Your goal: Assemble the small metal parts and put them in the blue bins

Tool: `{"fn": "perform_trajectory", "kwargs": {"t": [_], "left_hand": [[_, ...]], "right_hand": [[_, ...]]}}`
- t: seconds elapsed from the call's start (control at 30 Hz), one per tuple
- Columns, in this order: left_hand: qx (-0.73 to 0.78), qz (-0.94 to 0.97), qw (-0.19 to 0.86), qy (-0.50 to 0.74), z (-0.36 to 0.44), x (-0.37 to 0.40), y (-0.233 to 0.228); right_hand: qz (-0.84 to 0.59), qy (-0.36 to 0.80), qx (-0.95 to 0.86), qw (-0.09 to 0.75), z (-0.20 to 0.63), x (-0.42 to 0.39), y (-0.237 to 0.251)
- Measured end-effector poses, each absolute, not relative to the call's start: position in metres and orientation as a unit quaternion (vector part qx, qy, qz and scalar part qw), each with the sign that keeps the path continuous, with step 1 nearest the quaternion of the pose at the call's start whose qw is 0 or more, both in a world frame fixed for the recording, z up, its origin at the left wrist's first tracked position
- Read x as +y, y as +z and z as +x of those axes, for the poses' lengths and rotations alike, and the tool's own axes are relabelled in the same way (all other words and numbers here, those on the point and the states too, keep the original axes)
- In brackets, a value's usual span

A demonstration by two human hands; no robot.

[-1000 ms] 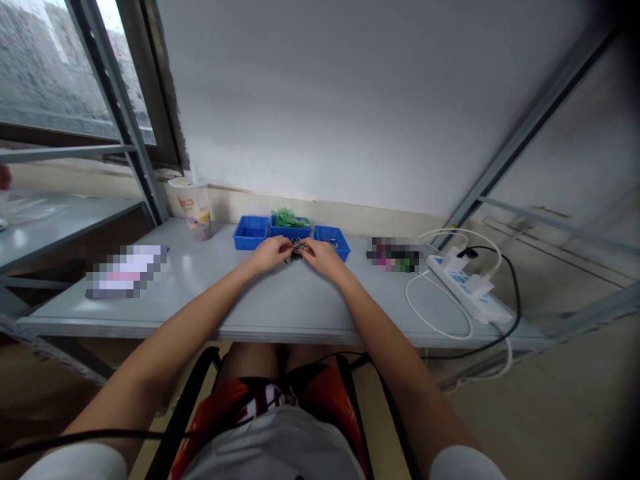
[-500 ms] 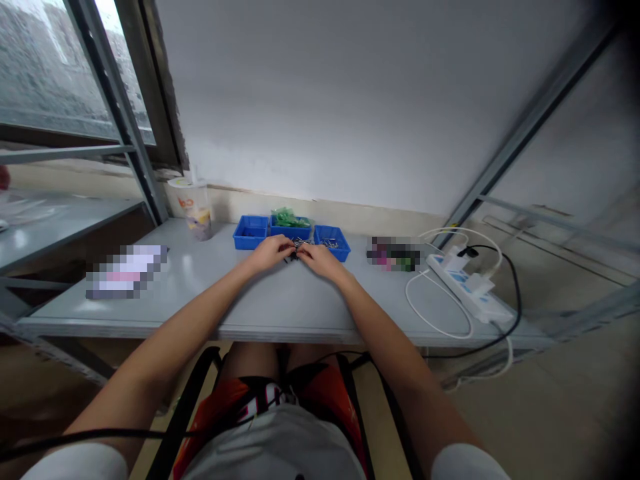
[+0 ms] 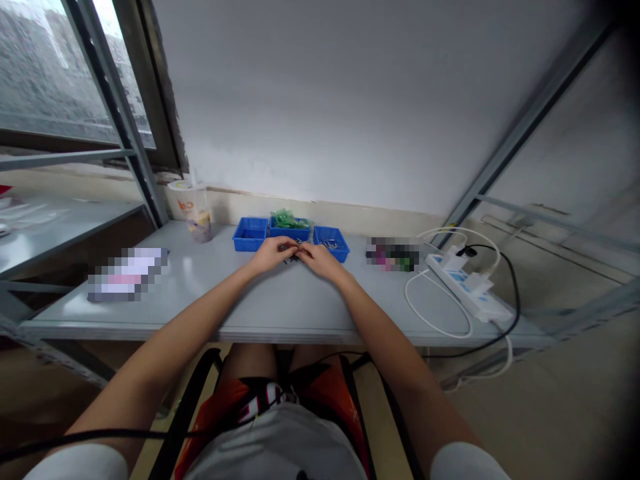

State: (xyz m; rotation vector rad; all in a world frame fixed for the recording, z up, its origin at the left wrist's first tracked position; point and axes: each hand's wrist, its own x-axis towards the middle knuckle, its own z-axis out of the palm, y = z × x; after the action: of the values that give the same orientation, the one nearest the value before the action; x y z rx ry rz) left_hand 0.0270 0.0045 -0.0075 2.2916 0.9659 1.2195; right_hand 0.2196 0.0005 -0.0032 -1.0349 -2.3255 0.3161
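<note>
My left hand [image 3: 273, 255] and my right hand [image 3: 319, 259] meet over the middle of the desk, their fingers bent and pinched close together. What they hold is too small to make out. Small dark pieces [image 3: 293, 260] lie on the desktop under and between the fingertips, partly hidden by them. Just beyond the hands stand three blue bins. The left bin [image 3: 251, 245] has dark bits in it, the middle bin [image 3: 295, 233] holds green pieces, and the right bin [image 3: 340, 254] contains small shiny metal parts.
A lidded drink cup [image 3: 197, 217] with a straw stands at the back left. The desk [image 3: 290, 307] also carries a blurred flat item [image 3: 127, 275] at left, a blurred dark item [image 3: 393, 255] at right, and a white power strip [image 3: 470, 290] with loose cables.
The fingers have shifted slightly where they meet over the small dark pieces. Both hands stay in nearly the same place, and the bins have not moved.
</note>
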Motion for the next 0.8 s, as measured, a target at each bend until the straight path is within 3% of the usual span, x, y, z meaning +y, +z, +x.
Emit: {"fn": "perform_trajectory", "kwargs": {"t": [0.17, 0.5, 0.8], "left_hand": [[0.370, 0.791, 0.222, 0.434, 0.0264, 0.0053, -0.0088], [0.354, 0.861, 0.116, 0.345, 0.0299, 0.0082, -0.0137], [0.362, 0.851, 0.137, 0.355, 0.0300, 0.0059, -0.0111]], "right_hand": [[-0.401, 0.108, -0.857, 0.306, 0.2207, -0.0007, -0.0003], [-0.397, 0.117, -0.862, 0.294, 0.2191, -0.0041, 0.0013], [-0.395, 0.122, -0.865, 0.284, 0.2206, -0.0030, 0.0012]]}}
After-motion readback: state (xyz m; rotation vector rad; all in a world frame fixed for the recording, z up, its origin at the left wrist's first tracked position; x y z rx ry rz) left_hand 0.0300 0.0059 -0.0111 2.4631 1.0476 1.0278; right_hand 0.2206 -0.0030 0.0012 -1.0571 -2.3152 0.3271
